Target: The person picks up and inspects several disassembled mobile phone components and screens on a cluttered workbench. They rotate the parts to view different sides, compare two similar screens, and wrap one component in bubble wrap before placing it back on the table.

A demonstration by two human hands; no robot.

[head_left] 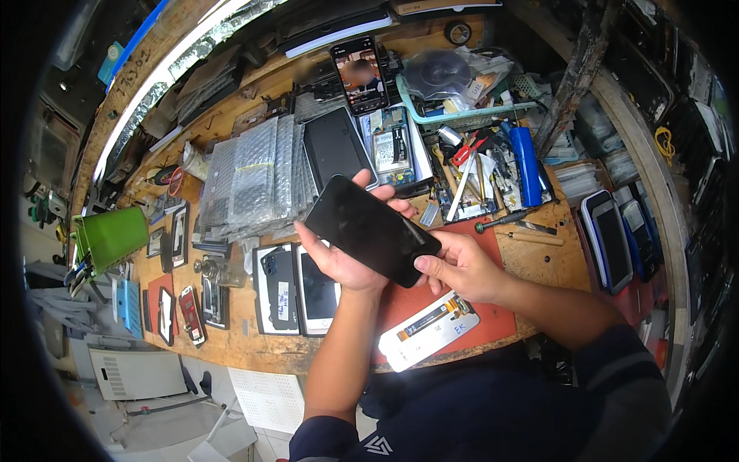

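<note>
Phone (371,232): slim, rectangular, black, corners rounded. Upward face dark, glossy. Held above the workbench (546,269), inboard of its front edge; long axis slants toward the front right corner. Left hand (350,266) supports; right hand (463,266) grips the near end.

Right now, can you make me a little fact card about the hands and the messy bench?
Left hand: palm up, under the glossy black rectangular phone
Right hand: thumb on the phone's near right corner
Below: flat orange-red mat
Near edge: slim white panel with orange-brown ribbon cable
Behind, left: stacked clear bubble-wrap sleeves
Far left: bright green container
</note>
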